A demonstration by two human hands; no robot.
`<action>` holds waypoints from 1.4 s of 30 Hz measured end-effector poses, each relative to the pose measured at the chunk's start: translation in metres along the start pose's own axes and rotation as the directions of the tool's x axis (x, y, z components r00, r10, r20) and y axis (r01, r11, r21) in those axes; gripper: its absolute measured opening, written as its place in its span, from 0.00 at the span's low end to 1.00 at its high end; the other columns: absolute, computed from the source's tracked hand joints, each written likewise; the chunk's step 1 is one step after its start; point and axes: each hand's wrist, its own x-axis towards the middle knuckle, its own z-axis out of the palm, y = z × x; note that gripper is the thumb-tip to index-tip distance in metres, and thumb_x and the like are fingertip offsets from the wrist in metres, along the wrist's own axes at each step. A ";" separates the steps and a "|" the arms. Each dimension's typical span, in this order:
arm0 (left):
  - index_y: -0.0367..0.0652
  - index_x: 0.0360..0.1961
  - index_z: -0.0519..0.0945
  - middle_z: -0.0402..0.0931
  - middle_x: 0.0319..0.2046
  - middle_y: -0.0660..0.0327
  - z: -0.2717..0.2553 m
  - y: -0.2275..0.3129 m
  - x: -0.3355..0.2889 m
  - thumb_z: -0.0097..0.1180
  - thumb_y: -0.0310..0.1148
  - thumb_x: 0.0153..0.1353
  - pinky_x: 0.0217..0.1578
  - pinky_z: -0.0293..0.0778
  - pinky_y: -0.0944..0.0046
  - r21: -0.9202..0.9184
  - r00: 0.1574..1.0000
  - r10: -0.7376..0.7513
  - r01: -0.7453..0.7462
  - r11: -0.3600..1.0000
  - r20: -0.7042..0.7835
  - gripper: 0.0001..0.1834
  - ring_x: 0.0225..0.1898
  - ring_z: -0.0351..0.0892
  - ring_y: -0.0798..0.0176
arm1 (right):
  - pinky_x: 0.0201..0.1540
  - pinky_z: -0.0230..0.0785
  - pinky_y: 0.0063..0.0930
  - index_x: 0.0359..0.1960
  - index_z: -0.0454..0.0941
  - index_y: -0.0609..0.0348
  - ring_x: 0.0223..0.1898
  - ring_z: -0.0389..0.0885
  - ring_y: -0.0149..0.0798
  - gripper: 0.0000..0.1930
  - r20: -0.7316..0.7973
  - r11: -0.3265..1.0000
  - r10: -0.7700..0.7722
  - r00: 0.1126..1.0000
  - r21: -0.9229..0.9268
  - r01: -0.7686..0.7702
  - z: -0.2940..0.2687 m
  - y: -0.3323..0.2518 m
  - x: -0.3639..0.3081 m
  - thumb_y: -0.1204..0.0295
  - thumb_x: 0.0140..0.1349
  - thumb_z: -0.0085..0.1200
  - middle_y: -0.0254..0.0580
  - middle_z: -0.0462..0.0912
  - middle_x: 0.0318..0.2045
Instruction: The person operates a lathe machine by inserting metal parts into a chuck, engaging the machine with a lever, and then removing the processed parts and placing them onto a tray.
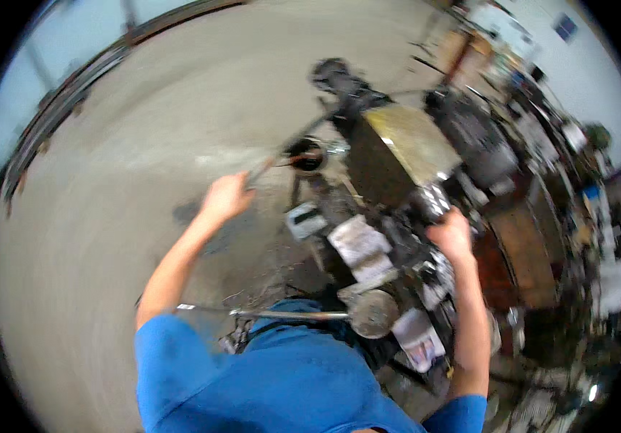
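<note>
My left hand (225, 196) is closed round the near end of a long grey metal lever (297, 136), which slants up and away toward a dark machine (357, 101). Close to the body, my right hand (451, 234) has its fingers curled at a shiny rounded metal part (432, 202) beside a large box-shaped housing (411, 141) with a yellowish top. Motion blur and the hand itself hide what those fingers grip. Between both hands lie crumpled pale papers or cloths (361, 245) and a small light-grey box with a dark window (305, 220).
A round grey disc (373, 314) with a metal rod (289, 315) reaching left sits just before my body. Another pale paper or rag (419, 339) lies beside it. Cluttered machinery and a brown cabinet (520, 249) stand at right; long metal bars (72, 90) line the far-left wall.
</note>
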 end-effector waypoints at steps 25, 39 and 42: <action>0.37 0.42 0.75 0.78 0.29 0.51 0.036 -0.017 0.090 0.52 0.33 0.56 0.38 0.71 0.60 -0.214 0.619 0.208 -0.536 0.817 -0.757 0.14 0.32 0.78 0.55 | 0.46 0.68 0.31 0.21 0.75 0.62 0.47 0.75 0.48 0.08 -0.372 0.795 0.124 0.920 0.592 0.132 -0.068 0.025 -0.059 0.75 0.34 0.53 0.58 0.73 0.48; 0.51 0.38 0.77 0.79 0.34 0.56 0.221 0.002 0.112 0.56 0.40 0.48 0.36 0.74 0.55 0.441 0.725 0.420 -0.674 0.592 0.545 0.14 0.37 0.79 0.53 | 0.39 0.68 0.35 0.33 0.78 0.64 0.38 0.77 0.52 0.15 -0.250 0.571 0.818 0.518 0.247 -0.783 -0.026 0.229 -0.350 0.71 0.41 0.53 0.48 0.80 0.36; 0.52 0.36 0.78 0.79 0.33 0.54 0.199 0.033 0.095 0.57 0.40 0.47 0.36 0.74 0.56 0.361 0.757 0.458 -0.636 0.683 0.467 0.13 0.36 0.78 0.52 | 0.48 0.66 0.37 0.45 0.74 0.59 0.47 0.73 0.50 0.22 -0.361 0.459 0.834 0.417 0.037 -0.888 0.005 0.278 -0.428 0.71 0.43 0.54 0.49 0.75 0.47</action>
